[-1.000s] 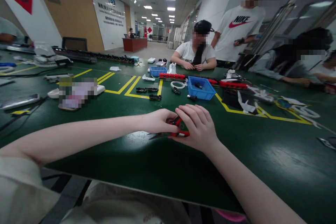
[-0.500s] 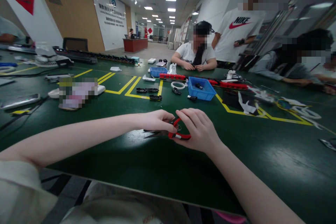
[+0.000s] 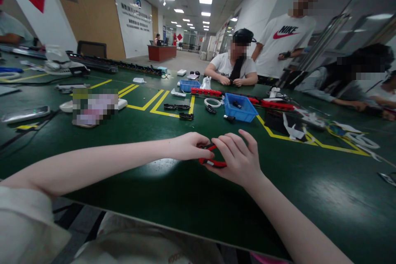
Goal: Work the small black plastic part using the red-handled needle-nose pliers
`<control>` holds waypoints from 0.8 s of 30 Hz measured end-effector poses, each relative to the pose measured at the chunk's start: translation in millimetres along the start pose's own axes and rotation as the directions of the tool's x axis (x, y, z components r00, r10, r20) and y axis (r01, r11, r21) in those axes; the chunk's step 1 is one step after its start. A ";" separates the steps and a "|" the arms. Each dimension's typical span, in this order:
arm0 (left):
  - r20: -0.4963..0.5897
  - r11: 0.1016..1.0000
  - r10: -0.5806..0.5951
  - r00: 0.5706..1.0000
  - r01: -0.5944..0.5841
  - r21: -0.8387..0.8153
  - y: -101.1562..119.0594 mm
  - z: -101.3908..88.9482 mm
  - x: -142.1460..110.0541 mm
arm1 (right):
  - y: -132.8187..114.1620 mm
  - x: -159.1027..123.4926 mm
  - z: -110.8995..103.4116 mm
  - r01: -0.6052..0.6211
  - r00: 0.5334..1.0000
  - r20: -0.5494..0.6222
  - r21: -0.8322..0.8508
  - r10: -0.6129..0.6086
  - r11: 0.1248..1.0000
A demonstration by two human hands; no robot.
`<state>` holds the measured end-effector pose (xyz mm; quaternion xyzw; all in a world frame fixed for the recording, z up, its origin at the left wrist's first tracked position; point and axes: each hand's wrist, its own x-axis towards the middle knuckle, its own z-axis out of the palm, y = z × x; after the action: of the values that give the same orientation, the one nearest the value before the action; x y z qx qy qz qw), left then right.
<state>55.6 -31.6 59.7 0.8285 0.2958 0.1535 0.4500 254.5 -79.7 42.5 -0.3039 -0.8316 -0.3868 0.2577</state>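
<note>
The red-handled pliers (image 3: 214, 163) sit between the two hands over the table (image 3: 173, 202): the fingers of the left hand (image 3: 189, 146) pinch them near where the handles meet, and those of the right hand (image 3: 240, 160) curl around the parted handles, little finger raised. With that seemingly light hold, the pliers could twist or drop if the left pinch eased, and a sudden squeeze might nip left fingertips lying near the hidden joint; the blue tray (image 3: 245, 115), well beyond the fingers, seems safe.
</note>
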 end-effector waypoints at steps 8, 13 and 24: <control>-0.035 0.997 0.027 0.999 -0.025 0.069 -5.4 2.6 -4.1 | -6.0 0.0 3.8 0.012 1.000 0.017 0.009 -0.013 1.000; 0.000 0.997 0.041 0.999 -0.041 0.065 -5.2 -7.1 -9.5 | -5.5 1.4 5.1 0.000 1.000 0.002 0.021 0.000 1.000; -0.354 0.959 0.080 0.932 0.025 0.283 -76.6 -41.7 -50.4 | -0.5 -0.2 13.7 -0.075 0.997 0.037 0.026 0.074 0.997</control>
<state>-32.2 -3.8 19.0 0.8457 0.3809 0.2660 0.2625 251.5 -69.0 34.4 -0.3379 -0.8295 -0.3600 0.2611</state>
